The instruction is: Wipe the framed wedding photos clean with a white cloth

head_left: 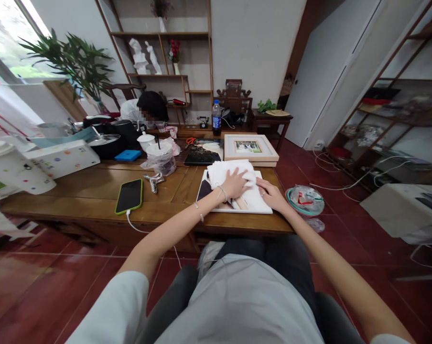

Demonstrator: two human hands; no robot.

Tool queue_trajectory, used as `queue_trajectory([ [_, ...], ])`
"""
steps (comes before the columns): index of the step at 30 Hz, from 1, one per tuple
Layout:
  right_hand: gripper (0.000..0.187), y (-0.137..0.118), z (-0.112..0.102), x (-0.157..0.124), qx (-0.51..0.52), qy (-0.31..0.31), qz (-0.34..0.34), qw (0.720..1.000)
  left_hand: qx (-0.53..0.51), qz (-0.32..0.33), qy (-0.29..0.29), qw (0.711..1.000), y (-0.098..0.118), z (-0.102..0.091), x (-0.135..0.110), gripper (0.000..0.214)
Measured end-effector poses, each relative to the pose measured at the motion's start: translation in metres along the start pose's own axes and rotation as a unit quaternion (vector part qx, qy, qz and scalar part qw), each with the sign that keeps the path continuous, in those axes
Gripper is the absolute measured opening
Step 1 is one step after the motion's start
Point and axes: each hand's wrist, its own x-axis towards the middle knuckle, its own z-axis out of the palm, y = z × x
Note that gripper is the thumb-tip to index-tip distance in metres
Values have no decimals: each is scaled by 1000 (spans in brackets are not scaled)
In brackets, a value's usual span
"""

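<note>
A white-edged photo print panel lies flat near the table's front edge. Folded white cloth covers its upper part. My left hand presses on the cloth with its fingers spread out. On the panel's right edge rests my right hand, its fingers stretched out and touching the panel beside the cloth. Part of the picture stays hidden beneath the cloth and my hands. Just beyond is a framed photo with a pale wooden frame. Left of that frame lies a dark picture panel.
A phone on a cable, a metal clamp-like object and a bagged lidded cup sit to the left. A cola bottle stands at the back. Another person bends over the far side. A bin is on the floor at right.
</note>
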Motion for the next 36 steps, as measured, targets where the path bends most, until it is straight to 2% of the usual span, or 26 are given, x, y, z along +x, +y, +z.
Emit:
queue_trajectory([
  [2, 43, 1, 0, 0, -2, 1, -2, 1000, 14, -14, 7, 1000, 4, 1, 0, 38],
  [4, 43, 1, 1, 0, -4, 2, -5, 1000, 31, -18, 4, 999, 16, 0, -12, 35],
  [10, 43, 1, 1, -1, 6, -2, -13, 1000, 75, 27, 1, 997, 60, -15, -89, 31],
  [13, 43, 1, 0, -1, 16, -3, -15, 1000, 71, 65, -19, 995, 69, -23, -118, 30],
  [15, 43, 1, 0, -1, 16, -2, -15, 1000, 65, 80, -23, 994, 69, -25, -126, 29],
  [19, 42, 1, 0, -1, 5, -2, -15, 1000, 46, 81, -11, 996, 55, -22, -115, 32],
  [25, 43, -1, -1, -1, 0, -5, -12, 1000, 22, 48, -23, 998, 8, -11, -50, 34],
  [30, 43, 1, 0, -1, 8, 1, -11, 1000, 7, 25, 16, 1000, -27, 1, -9, 39],
  [33, 42, 1, 1, -1, 7, 4, -10, 1000, 27, 12, 21, 999, -29, 5, -7, 35],
  [36, 42, 1, 1, -1, 4, 5, -14, 1000, 50, 13, 19, 999, -14, 4, -25, 33],
])
